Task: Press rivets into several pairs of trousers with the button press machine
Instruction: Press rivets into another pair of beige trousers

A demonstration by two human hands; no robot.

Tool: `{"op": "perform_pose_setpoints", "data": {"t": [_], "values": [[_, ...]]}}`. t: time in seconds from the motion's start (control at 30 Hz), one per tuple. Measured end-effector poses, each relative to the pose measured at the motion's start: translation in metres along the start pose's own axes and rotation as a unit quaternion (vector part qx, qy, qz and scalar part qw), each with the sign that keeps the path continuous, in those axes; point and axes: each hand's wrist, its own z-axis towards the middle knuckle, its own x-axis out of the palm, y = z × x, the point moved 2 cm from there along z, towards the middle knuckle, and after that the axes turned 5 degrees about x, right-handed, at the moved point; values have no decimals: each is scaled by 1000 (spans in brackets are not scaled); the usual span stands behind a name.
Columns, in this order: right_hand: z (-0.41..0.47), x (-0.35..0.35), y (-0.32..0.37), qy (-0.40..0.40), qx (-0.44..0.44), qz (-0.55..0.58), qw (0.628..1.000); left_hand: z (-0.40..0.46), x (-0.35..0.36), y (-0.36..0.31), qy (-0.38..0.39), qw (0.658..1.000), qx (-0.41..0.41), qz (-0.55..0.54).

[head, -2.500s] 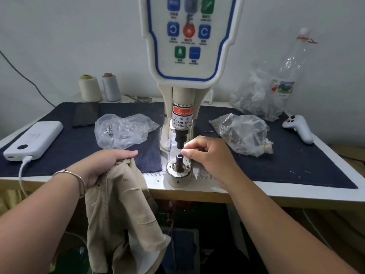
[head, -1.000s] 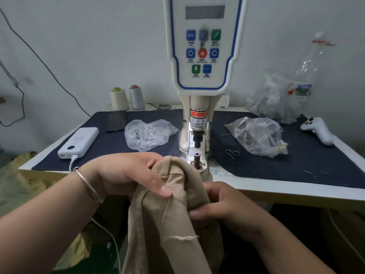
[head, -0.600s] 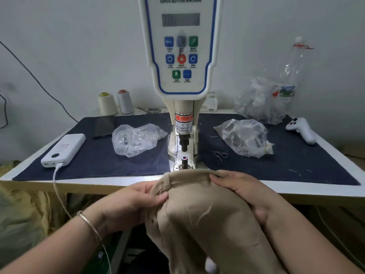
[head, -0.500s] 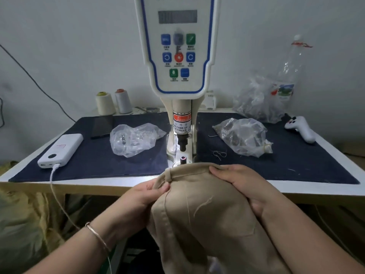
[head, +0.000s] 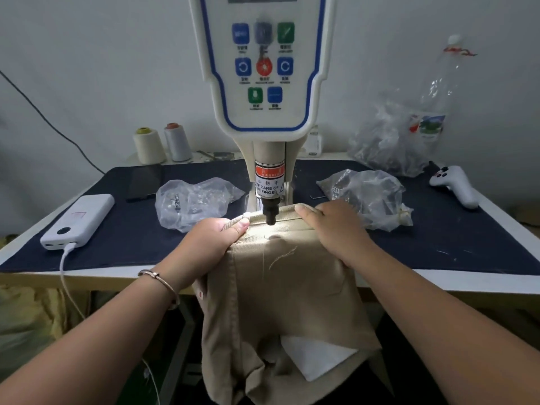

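Gripping trousers (head: 280, 282) waistband under press punch (head: 270, 213), left hand (head: 214, 239) pinching, right hand (head: 336, 229) clasping edge

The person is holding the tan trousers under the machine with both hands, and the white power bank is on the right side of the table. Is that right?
Not quite. The power bank is on the left side of the table, as the head view shows. The rest is right: the left hand and right hand both hold the tan trousers under the machine.

press machine (head: 263, 83) sits mid-surface (head: 467, 244), trousers (head: 280, 282) draped under it, power bank (head: 79, 219) left, controller (head: 454, 184) far right, thread spools (head: 160, 144) behind.
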Motion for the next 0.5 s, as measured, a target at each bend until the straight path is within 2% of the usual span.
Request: {"op": "perform_pose_setpoints", "data": {"t": [0.17,0.5], "values": [[7,10,-18,-43,-45,-111,992,3,9,9,-3,998,52,21],[-5,20,-23,-56,-89,-130,986,5,13,24,-10,991,125,47]]}}
